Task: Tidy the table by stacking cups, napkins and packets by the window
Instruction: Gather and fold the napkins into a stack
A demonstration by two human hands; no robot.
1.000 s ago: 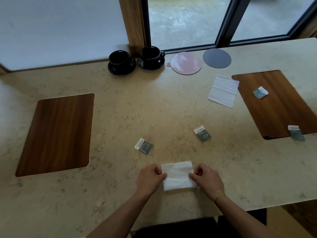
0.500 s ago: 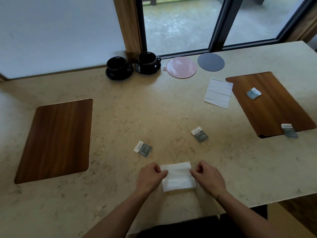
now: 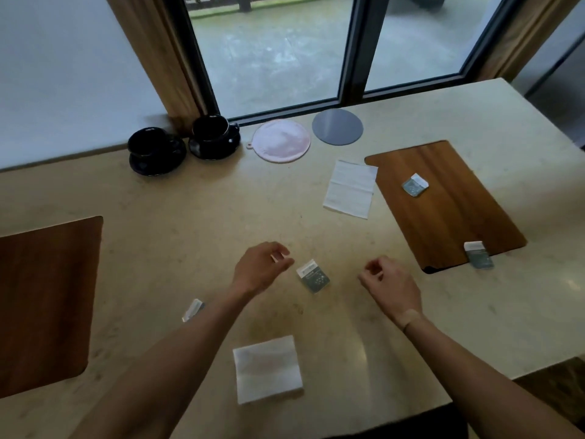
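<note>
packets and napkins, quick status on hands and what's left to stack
Left hand and right hand empty, flanking centre packet. Folded napkin at near edge, second napkin and three more packets unstacked. Path to window clear.

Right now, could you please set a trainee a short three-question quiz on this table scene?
1. True or false: the left hand holds the folded napkin.
2. How many packets touch the right wooden placemat?
3. Which lies nearer the black cups: A, the pink round mat, or B, the grey round mat?

Key: 1 false, it lies alone near the table edge; 2 two, one fully on, one overhanging its corner; 3 A.
</note>
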